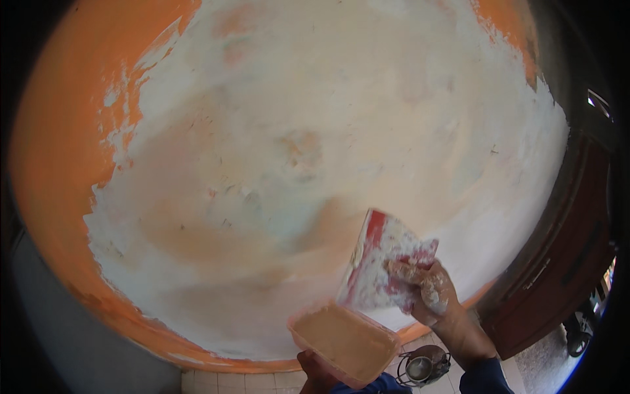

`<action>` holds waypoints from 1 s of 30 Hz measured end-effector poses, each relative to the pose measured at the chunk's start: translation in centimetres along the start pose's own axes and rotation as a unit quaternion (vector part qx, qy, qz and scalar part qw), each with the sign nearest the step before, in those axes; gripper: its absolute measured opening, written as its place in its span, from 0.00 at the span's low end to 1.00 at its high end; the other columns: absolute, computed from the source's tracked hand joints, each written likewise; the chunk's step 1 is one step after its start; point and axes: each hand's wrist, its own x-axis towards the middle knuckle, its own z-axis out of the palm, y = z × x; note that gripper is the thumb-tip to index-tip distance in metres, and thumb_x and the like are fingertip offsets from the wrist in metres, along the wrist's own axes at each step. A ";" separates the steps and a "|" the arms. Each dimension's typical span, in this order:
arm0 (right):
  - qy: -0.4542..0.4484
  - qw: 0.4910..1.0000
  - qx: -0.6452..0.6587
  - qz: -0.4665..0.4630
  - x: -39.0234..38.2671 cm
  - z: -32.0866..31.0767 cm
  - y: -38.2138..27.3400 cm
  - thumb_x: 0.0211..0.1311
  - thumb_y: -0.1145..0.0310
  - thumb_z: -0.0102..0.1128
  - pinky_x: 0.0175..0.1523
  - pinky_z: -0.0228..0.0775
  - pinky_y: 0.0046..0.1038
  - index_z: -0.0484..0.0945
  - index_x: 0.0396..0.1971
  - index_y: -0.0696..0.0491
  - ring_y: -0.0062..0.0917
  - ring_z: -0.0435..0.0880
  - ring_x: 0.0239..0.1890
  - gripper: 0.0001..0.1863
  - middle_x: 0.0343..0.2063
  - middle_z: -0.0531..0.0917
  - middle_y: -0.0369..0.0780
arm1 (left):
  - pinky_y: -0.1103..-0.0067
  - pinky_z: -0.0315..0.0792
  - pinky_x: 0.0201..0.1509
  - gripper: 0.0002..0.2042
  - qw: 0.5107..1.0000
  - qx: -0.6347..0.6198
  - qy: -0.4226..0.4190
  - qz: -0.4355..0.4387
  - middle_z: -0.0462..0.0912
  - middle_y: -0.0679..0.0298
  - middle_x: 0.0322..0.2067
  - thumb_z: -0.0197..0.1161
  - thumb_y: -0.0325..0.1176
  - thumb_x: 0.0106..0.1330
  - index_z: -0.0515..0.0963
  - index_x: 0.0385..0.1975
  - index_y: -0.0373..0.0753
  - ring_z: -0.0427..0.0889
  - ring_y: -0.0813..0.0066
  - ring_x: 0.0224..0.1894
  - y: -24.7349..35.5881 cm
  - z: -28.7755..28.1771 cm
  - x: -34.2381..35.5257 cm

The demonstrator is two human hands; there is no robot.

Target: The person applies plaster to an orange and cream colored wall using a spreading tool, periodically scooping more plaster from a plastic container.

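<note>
My right hand (434, 292), smeared with white filler, is closed on the grip of a wide red putty spreader (375, 262) whose blade is coated in white. The spreader is tilted, with its long edge toward the left and its lower corner over the rim of a pinkish rectangular tub (388, 338). Smooth tan putty (344, 338) lies inside the tub. At the tub's near left side, my left hand (316, 373) holds it; most of the fingers are hidden beneath. Ahead stands an orange wall (65, 177), largely covered by a whitish filler coat (367, 144).
On the tiled floor (226, 382) below stands a dark round metal stand (425, 366) with a pale disc-like top. A dark red door-like panel (551, 262) is at the right. Farther right, a dark shoe-like shape (577, 343) shows near the rim.
</note>
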 end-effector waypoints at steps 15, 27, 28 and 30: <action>0.124 0.407 -0.590 -0.686 11.9 11.5 -0.9 0.43 0.77 0.53 0.53 0.68 0.42 0.72 0.41 0.66 0.46 0.74 0.50 0.20 0.49 0.71 0.56 | 0.78 0.72 0.30 0.12 0.995 0.001 0.040 0.091 0.76 0.63 0.33 0.53 0.41 0.62 0.68 0.35 0.38 0.78 0.70 0.31 2.7 2.6 -1.3; 0.124 0.372 -0.679 -0.621 12.3 12.1 1.0 0.52 0.66 0.51 0.52 0.68 0.42 0.75 0.37 0.64 0.46 0.73 0.51 0.17 0.48 0.71 0.58 | 0.68 0.72 0.42 0.21 0.944 0.213 -0.019 0.251 0.74 0.57 0.41 0.44 0.45 0.60 0.66 0.45 0.35 0.75 0.64 0.40 4.8 -3.8 2.1; 0.110 0.380 -0.682 -0.615 12.0 11.6 1.3 0.51 0.66 0.51 0.52 0.68 0.41 0.74 0.37 0.64 0.45 0.73 0.51 0.17 0.48 0.72 0.57 | 0.63 0.72 0.48 0.27 0.988 -0.014 -0.058 0.140 0.73 0.54 0.45 0.38 0.51 0.60 0.65 0.50 0.34 0.74 0.59 0.46 4.8 -3.3 2.1; 0.091 0.408 -0.676 -0.606 11.4 11.0 1.3 0.50 0.68 0.52 0.52 0.69 0.39 0.74 0.38 0.63 0.44 0.74 0.51 0.17 0.47 0.73 0.55 | 0.72 0.73 0.38 0.16 0.983 -0.026 0.008 0.184 0.76 0.62 0.35 0.49 0.41 0.61 0.70 0.41 0.35 0.77 0.69 0.35 4.7 1.2 -0.1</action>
